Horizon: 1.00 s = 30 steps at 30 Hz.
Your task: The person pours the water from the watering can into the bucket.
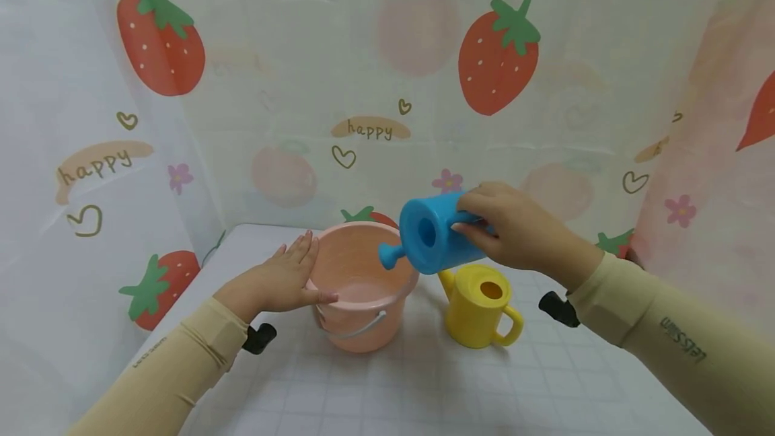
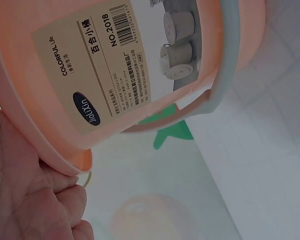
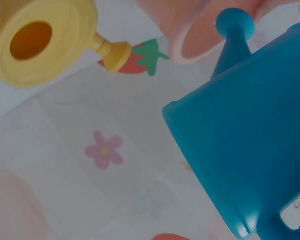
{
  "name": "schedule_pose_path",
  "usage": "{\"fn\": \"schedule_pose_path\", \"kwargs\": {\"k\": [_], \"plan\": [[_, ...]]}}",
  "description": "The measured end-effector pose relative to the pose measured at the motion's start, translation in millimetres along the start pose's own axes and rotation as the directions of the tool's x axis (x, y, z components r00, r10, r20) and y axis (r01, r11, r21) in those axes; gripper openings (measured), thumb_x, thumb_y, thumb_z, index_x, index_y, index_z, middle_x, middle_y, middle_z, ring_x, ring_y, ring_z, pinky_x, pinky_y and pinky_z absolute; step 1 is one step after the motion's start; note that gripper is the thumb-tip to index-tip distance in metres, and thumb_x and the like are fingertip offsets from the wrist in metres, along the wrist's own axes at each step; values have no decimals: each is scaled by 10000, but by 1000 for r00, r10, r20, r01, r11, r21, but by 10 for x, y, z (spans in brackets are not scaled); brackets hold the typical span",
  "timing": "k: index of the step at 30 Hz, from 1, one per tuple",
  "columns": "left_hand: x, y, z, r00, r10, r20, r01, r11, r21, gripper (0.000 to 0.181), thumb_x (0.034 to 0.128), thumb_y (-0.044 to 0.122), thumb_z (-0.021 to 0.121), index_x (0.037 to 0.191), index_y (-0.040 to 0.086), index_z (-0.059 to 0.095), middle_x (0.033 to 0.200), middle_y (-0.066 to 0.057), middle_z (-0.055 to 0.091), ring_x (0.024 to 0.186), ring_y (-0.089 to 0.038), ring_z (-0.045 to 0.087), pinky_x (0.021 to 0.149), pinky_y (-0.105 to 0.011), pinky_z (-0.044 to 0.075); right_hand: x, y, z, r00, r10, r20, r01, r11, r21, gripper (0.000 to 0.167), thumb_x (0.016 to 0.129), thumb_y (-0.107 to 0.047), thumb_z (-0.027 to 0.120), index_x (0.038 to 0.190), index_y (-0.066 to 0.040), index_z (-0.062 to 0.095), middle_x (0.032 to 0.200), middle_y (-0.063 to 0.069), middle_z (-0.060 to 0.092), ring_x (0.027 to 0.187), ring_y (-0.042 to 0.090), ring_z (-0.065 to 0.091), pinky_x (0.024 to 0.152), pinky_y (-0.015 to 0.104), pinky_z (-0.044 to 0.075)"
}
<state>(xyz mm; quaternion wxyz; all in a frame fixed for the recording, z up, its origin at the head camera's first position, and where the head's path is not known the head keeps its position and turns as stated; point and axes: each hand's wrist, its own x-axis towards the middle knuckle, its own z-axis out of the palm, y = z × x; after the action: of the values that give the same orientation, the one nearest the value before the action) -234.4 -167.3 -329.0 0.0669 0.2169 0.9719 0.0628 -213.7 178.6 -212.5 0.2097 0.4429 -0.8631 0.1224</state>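
A pink plastic bucket (image 1: 357, 325) with a pale handle stands on the table, a printed label (image 2: 90, 65) on its side. My left hand (image 1: 275, 281) rests on the left of its rim, fingers straight, thumb lying over the near edge. Above the bucket's right side, a blue watering can (image 1: 436, 241) is tilted, spout toward the bucket opening. My right hand (image 1: 521, 227) grips this can by its handle. In the right wrist view the blue watering can (image 3: 250, 130) fills the right side, while the right hand is barely seen.
A yellow watering can (image 1: 475, 315) stands upright on the table to the right of the bucket, below the blue one. Behind the table (image 1: 363, 395) hangs a strawberry-patterned curtain (image 1: 339, 52), with more of it at both sides.
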Motion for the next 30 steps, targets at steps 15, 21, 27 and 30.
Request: {"fn": "schedule_pose_path", "kwargs": {"k": [15,21,27,30], "plan": [[22,-18,12,1000,9,9,-9,1000,3,1103,787,728,425,1431,-78,35,1496,-240,-36,1384,-348,3,1092,-525,65,-362,124,221,925,361,-121,-338,925,174,150,910,-203,574,891,-55,588,787,50,578,734,198,525,668,407,501],[38,-34,18,1000,7,8,-8,1000,5,1097,788,722,434,1432,-77,46,1498,-238,-30,1384,-351,10,1093,-521,68,-538,74,345,854,500,-143,-445,845,296,209,931,-234,539,956,-35,596,890,100,614,842,270,580,774,530,493],[37,-34,15,1000,2,14,-3,1000,5,1144,752,780,387,1435,-69,37,1501,-226,-43,1385,-346,4,1096,-516,65,-691,20,490,789,600,-134,-510,760,403,231,946,-261,508,950,-42,579,856,92,577,825,247,538,762,477,492],[34,-37,12,1000,0,16,0,1000,4,1147,750,782,386,1434,-70,39,1500,-229,-42,1386,-345,5,1096,-514,68,-755,26,567,750,652,-113,-528,693,491,262,954,-267,492,939,-22,581,822,81,537,821,225,488,739,399,456]]}}
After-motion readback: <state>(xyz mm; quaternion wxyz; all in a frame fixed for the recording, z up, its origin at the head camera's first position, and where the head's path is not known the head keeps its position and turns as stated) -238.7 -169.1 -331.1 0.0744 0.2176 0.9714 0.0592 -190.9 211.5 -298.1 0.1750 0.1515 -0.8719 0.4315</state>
